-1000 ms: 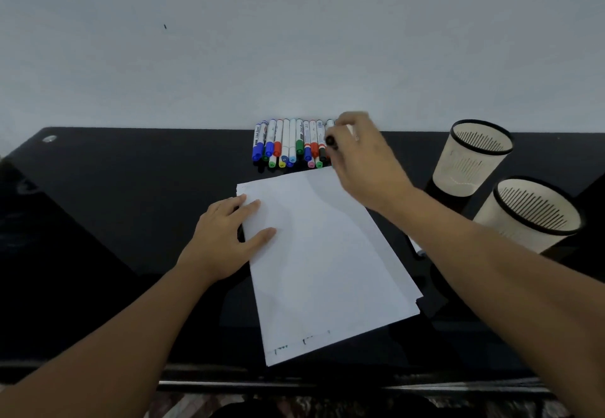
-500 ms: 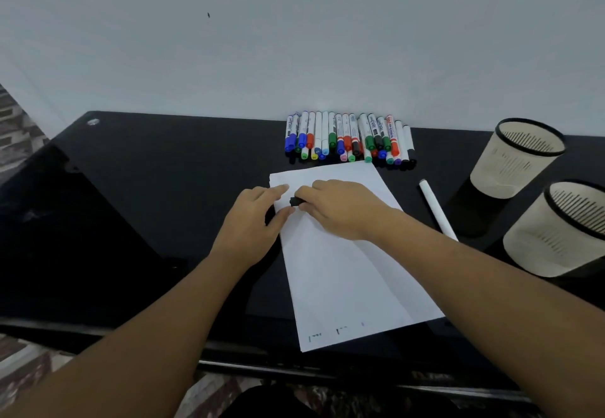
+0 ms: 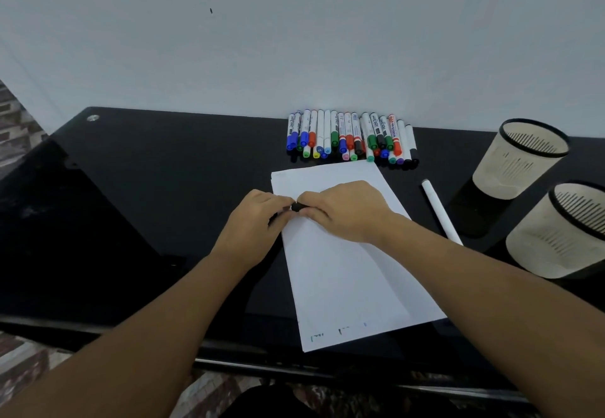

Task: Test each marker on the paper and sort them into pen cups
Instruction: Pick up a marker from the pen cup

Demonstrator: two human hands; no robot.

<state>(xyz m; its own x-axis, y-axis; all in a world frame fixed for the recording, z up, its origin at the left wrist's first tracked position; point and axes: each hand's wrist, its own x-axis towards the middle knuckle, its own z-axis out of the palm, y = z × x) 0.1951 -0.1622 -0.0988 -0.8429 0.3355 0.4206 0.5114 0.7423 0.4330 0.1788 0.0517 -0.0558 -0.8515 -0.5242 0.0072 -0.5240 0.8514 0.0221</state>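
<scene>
Head view: both hands (image 3: 304,217) pinch what seems a black-capped marker (image 3: 297,207) between them, over the paper (image 3: 343,280).

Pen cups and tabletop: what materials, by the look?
Pen cups: likely matte cream plastic, with moulded vertical slots and a black rim band. Tabletop: glossy black, probably glass or lacquer; it mirrors the cups and wall.

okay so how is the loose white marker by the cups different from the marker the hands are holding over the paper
The loose white marker lies untouched on the black table, right of the paper; the held marker is pinched between the left hand and right hand above the paper. The loose one shows its full white length; the held one shows only a black end. Both lie roughly flat.
</scene>
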